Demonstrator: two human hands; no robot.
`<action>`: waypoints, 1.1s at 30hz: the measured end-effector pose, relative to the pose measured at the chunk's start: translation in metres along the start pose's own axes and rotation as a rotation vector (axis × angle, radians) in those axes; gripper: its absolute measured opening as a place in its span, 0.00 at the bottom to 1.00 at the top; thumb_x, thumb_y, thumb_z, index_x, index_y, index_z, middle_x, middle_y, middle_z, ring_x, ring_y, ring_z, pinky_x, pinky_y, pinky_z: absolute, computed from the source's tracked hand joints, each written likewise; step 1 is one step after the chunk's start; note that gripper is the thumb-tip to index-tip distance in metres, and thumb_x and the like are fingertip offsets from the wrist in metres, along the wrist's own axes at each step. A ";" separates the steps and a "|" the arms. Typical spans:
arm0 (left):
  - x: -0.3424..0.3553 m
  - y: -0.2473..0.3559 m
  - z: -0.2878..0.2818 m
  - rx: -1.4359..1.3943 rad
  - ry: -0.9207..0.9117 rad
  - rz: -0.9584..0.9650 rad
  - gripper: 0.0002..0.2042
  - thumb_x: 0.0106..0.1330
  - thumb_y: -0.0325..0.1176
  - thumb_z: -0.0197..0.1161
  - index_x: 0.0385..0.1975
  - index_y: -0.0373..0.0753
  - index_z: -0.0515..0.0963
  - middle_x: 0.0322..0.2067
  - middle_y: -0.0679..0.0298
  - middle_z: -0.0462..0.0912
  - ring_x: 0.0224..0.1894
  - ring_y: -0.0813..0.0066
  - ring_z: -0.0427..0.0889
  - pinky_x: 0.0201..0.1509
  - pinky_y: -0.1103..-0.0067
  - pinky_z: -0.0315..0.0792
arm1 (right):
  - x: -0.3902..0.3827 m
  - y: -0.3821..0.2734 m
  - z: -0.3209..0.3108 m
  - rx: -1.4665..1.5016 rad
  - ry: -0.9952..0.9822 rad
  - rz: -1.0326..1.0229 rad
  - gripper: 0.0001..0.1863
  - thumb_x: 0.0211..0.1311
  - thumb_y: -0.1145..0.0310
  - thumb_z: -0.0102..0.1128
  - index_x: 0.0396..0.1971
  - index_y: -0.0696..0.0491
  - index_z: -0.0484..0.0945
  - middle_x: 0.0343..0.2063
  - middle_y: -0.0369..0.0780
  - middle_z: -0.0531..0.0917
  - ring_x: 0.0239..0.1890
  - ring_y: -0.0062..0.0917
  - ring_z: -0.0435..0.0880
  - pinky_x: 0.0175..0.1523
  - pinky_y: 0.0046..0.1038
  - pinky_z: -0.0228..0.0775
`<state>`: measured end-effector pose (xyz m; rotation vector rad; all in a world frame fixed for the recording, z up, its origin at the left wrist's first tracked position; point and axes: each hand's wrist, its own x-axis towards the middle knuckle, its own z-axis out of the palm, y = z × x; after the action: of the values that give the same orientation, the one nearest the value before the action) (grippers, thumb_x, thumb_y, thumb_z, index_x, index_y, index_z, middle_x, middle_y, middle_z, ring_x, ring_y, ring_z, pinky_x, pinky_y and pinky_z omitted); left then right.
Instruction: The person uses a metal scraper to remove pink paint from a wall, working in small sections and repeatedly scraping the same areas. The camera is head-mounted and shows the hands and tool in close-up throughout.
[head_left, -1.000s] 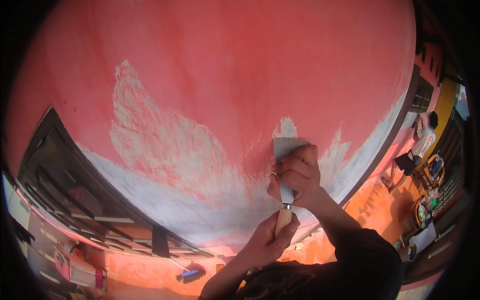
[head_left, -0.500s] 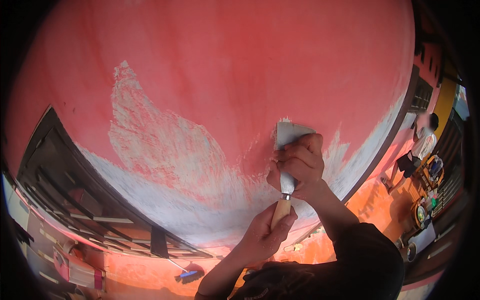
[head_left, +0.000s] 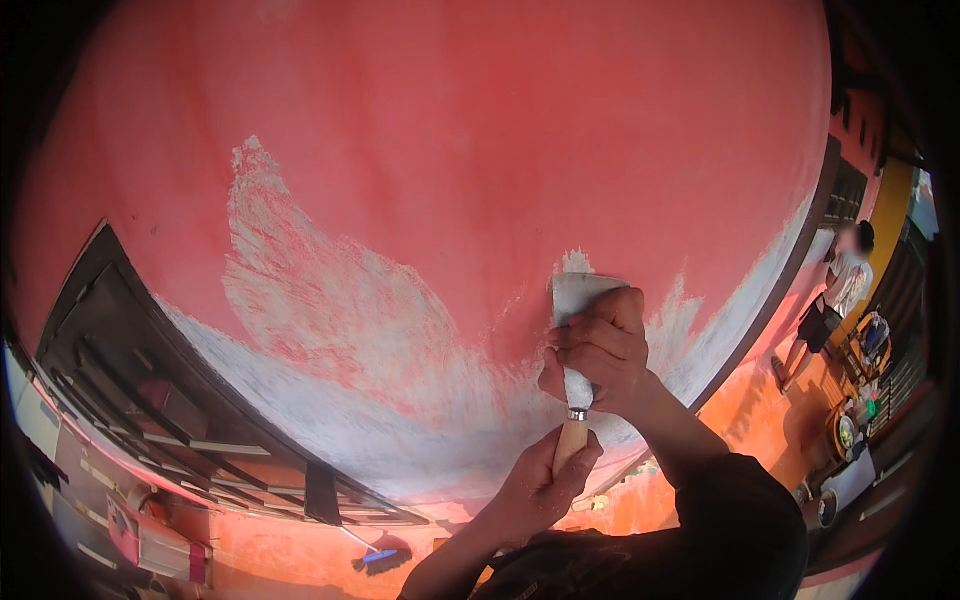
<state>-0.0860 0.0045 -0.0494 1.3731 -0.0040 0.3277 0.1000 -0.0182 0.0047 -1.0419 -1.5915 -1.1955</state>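
Both my hands are on a metal scraper (head_left: 588, 290) with a pale wooden handle, held upright against the pink wall (head_left: 450, 130). My left hand (head_left: 545, 480) is closed round the handle. Higher up, my right hand (head_left: 610, 350) has its fingers wrapped over the blade, partly hiding it. The blade's wide edge touches the wall just below a small scraped pale patch (head_left: 574, 258). A large ragged whitish patch (head_left: 320, 300) lies to the left, joining a pale band along the lower wall.
A barred dark window (head_left: 140, 370) is at left. At right, another person (head_left: 845, 285) stands by the wall near a wooden chair with items (head_left: 868, 340) and assorted containers (head_left: 845, 435). A blue broom (head_left: 382, 560) lies on the orange floor below.
Both hands and the scraper rose along the wall by half a second ago, then came back down. The whole wall sits slightly lower in the picture now.
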 end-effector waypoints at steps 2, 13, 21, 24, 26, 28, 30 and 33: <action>0.010 0.009 -0.002 0.030 0.003 0.030 0.09 0.79 0.35 0.50 0.46 0.37 0.70 0.21 0.76 0.63 0.22 0.89 0.58 0.26 0.84 0.55 | 0.004 0.001 -0.005 -0.025 -0.013 -0.008 0.12 0.30 0.76 0.70 0.18 0.48 0.76 0.25 0.31 0.79 0.30 0.27 0.70 0.43 0.31 0.58; 0.002 0.011 0.006 -0.074 -0.078 -0.015 0.09 0.79 0.34 0.48 0.47 0.35 0.69 0.21 0.74 0.64 0.22 0.88 0.59 0.27 0.84 0.57 | 0.005 -0.006 -0.008 0.006 -0.018 0.065 0.12 0.29 0.76 0.69 0.17 0.47 0.75 0.24 0.29 0.77 0.29 0.26 0.70 0.42 0.31 0.58; 0.005 0.003 0.010 -0.062 -0.090 0.010 0.09 0.80 0.35 0.48 0.48 0.35 0.69 0.21 0.74 0.63 0.22 0.88 0.58 0.27 0.84 0.56 | 0.007 0.001 -0.018 0.001 -0.081 0.015 0.11 0.32 0.77 0.68 0.15 0.47 0.74 0.26 0.30 0.82 0.33 0.30 0.71 0.39 0.29 0.62; -0.003 -0.008 0.009 -0.106 -0.101 -0.040 0.09 0.79 0.34 0.48 0.48 0.35 0.69 0.21 0.74 0.63 0.22 0.88 0.58 0.27 0.84 0.56 | -0.007 -0.010 -0.019 0.015 -0.122 0.065 0.11 0.32 0.77 0.68 0.15 0.47 0.74 0.26 0.29 0.82 0.32 0.29 0.71 0.41 0.31 0.61; -0.003 -0.011 0.011 -0.057 -0.090 -0.021 0.09 0.79 0.34 0.48 0.48 0.36 0.69 0.21 0.75 0.63 0.22 0.88 0.58 0.27 0.84 0.56 | -0.007 -0.011 -0.021 0.029 -0.141 0.059 0.12 0.32 0.78 0.69 0.15 0.47 0.74 0.25 0.29 0.82 0.33 0.29 0.71 0.41 0.30 0.61; -0.001 -0.008 0.009 -0.035 -0.073 -0.023 0.09 0.79 0.34 0.48 0.48 0.36 0.69 0.21 0.75 0.62 0.23 0.88 0.57 0.27 0.84 0.56 | 0.006 0.000 -0.016 0.001 -0.104 0.002 0.11 0.32 0.77 0.69 0.16 0.47 0.75 0.25 0.29 0.82 0.33 0.29 0.71 0.41 0.30 0.61; 0.008 0.007 0.008 -0.059 -0.077 -0.028 0.09 0.79 0.34 0.49 0.48 0.36 0.69 0.22 0.75 0.62 0.23 0.88 0.57 0.27 0.84 0.55 | 0.008 0.001 -0.021 -0.031 -0.101 0.005 0.11 0.32 0.77 0.69 0.16 0.47 0.75 0.26 0.29 0.81 0.32 0.29 0.71 0.41 0.30 0.61; 0.001 -0.004 0.009 -0.118 -0.099 -0.079 0.09 0.79 0.34 0.49 0.48 0.36 0.69 0.22 0.75 0.62 0.23 0.88 0.57 0.27 0.84 0.55 | -0.002 -0.004 -0.016 -0.002 -0.091 0.051 0.11 0.32 0.77 0.69 0.16 0.48 0.75 0.26 0.30 0.81 0.32 0.30 0.70 0.41 0.30 0.61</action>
<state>-0.0823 -0.0043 -0.0517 1.2679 -0.0498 0.1899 0.0985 -0.0346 0.0046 -1.1459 -1.6236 -1.1304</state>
